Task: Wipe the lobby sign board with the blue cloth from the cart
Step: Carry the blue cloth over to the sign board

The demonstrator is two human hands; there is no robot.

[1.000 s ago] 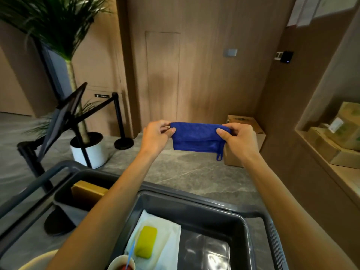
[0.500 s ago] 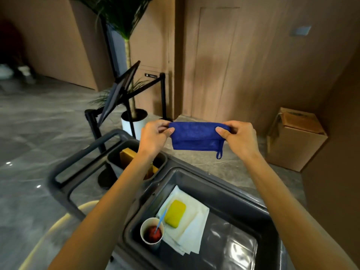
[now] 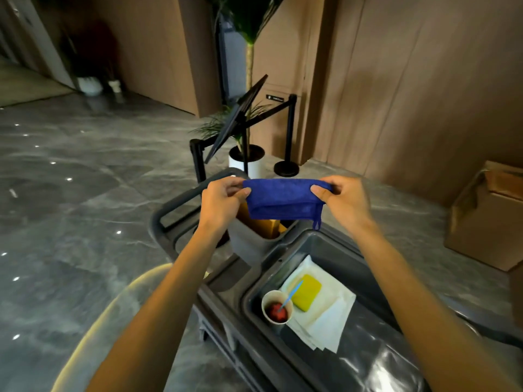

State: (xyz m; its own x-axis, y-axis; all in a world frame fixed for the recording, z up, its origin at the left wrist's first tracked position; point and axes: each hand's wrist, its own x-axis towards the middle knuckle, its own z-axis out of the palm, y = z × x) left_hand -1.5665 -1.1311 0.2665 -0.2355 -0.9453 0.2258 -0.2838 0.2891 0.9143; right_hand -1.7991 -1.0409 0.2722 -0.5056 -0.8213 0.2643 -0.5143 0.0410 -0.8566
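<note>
1. While both arms reach forward, we pinch the blue cloth [image 3: 283, 200] at its two upper corners, left hand [image 3: 222, 202] and right hand [image 3: 343, 200] each closed on the fabric between thumb and fingers.
2. We see the cloth as a folded, nubby terry rectangle stretched taut between our hands, a small loop dangling from its lower right corner.
3. We hold it in the air above the far end of the grey plastic cart [image 3: 285, 247], clear of its tub.
4. Beyond the cloth we see the sign board [image 3: 236, 120], a thin dark flat panel tilted on a black post.
5. Inside the cart's tub we see folded white paper towels [image 3: 331, 318], a rounded yellow sponge [image 3: 307, 292] resting on them, and a paper cup [image 3: 277, 306] touching their edge.
6. Polished grey marble floor [image 3: 70, 207] spreads to the left.
</note>
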